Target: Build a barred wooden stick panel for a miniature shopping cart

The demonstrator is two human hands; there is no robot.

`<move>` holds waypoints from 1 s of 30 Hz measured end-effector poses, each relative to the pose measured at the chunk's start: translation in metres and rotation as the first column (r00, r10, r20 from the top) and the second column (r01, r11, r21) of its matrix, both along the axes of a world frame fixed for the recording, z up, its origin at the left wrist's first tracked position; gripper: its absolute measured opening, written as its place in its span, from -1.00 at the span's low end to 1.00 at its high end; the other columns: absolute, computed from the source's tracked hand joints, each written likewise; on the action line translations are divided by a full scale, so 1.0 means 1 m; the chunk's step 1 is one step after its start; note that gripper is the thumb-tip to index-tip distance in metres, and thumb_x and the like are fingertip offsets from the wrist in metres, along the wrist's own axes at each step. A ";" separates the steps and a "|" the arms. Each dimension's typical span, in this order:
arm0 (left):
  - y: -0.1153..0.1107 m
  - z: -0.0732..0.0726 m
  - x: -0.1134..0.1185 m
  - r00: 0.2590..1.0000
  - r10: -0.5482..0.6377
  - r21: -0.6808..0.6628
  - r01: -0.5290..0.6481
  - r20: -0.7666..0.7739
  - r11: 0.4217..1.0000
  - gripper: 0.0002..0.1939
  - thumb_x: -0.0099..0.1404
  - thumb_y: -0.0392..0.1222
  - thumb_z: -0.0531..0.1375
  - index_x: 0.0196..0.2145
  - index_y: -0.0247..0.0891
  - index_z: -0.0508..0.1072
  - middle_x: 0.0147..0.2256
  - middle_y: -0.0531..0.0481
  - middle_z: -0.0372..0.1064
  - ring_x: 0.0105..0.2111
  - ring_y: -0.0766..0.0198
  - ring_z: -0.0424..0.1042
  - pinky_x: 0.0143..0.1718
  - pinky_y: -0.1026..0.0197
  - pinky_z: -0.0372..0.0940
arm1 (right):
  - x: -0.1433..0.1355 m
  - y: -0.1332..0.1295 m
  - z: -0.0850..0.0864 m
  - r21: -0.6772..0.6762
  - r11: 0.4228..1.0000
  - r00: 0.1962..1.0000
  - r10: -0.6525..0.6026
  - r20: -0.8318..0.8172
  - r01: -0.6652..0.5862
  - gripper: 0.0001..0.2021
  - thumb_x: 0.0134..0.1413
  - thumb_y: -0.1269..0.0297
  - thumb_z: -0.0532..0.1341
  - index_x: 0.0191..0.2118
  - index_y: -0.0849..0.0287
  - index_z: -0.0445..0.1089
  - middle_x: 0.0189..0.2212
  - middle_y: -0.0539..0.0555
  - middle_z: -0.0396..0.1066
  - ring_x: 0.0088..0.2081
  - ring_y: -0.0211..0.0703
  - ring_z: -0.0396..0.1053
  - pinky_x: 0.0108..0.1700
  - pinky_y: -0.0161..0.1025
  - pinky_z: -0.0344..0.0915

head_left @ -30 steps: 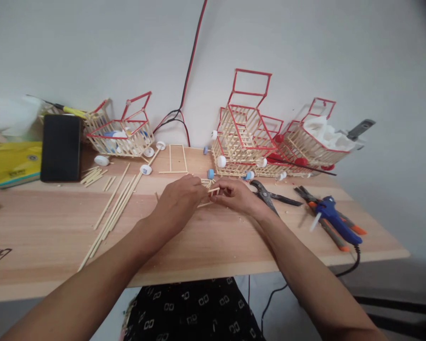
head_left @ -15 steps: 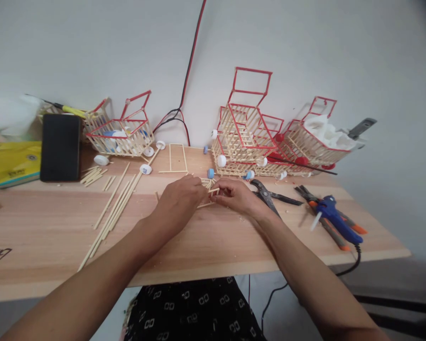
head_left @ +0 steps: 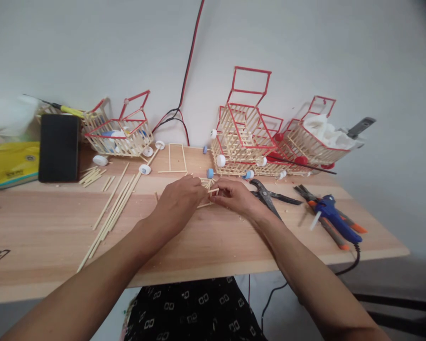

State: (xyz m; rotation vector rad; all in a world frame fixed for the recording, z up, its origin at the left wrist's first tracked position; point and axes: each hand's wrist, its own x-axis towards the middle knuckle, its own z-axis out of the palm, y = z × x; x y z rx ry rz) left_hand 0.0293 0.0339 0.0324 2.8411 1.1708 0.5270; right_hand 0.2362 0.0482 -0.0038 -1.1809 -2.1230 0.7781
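Both of my hands meet over a small frame of pale wooden sticks (head_left: 205, 205) at the middle of the wooden table (head_left: 213, 251). My left hand (head_left: 181, 199) bends over the frame's left part, its fingers closed on a stick and hiding much of it. From the right, my right hand (head_left: 232, 196) pinches the frame's other end between thumb and fingers. Just behind them lies a flat stick rectangle (head_left: 178, 170). Loose long sticks (head_left: 119, 210) lie left of my left hand, with short stick pieces (head_left: 91, 176) farther back.
Stick-built carts (head_left: 246, 137) with red rims and bottle-cap wheels line the wall; another cart (head_left: 119, 142) stands left. Black pliers (head_left: 266, 196) lie right of my hands, then a blue glue gun (head_left: 335, 218) resting on orange-handled pliers (head_left: 337, 239). A black phone (head_left: 59, 148) stands at left.
Both hands keep their hold on the stick frame, with hardly any movement. The whole view has shifted very slightly.
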 end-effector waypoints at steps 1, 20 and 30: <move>0.000 0.000 0.000 1.000 -0.001 0.004 0.001 -0.004 1.000 -0.76 0.36 -0.28 0.09 -0.40 -0.29 0.51 -0.42 -0.05 0.36 -0.33 0.21 0.31 -0.33 0.23 0.15 | 0.000 0.000 0.000 0.001 1.000 1.000 0.000 -0.003 0.000 -0.91 0.05 0.30 0.25 -0.34 0.21 0.46 -0.48 -0.04 0.30 -0.46 -0.31 0.18 -0.42 -0.35 0.03; 0.001 -0.001 0.000 1.000 -0.015 0.023 0.015 0.003 1.000 -0.75 0.36 -0.28 0.08 -0.42 -0.29 0.50 -0.42 -0.04 0.37 -0.34 0.22 0.31 -0.33 0.23 0.14 | 0.001 0.000 0.000 -0.045 0.999 1.000 -0.001 0.016 0.002 -0.87 0.06 0.25 0.24 -0.33 0.20 0.45 -0.53 -0.06 0.24 -0.49 -0.32 0.12 -0.45 -0.35 0.01; 0.001 -0.001 -0.001 1.000 0.013 -0.003 -0.013 0.012 1.000 -0.75 0.36 -0.26 0.08 -0.39 -0.29 0.53 -0.41 -0.06 0.39 -0.32 0.20 0.33 -0.34 0.23 0.15 | 0.002 0.000 -0.003 -0.031 0.999 1.000 -0.012 0.019 0.013 -0.87 0.07 0.25 0.24 -0.32 0.19 0.45 -0.52 -0.06 0.25 -0.48 -0.31 0.12 -0.43 -0.35 0.01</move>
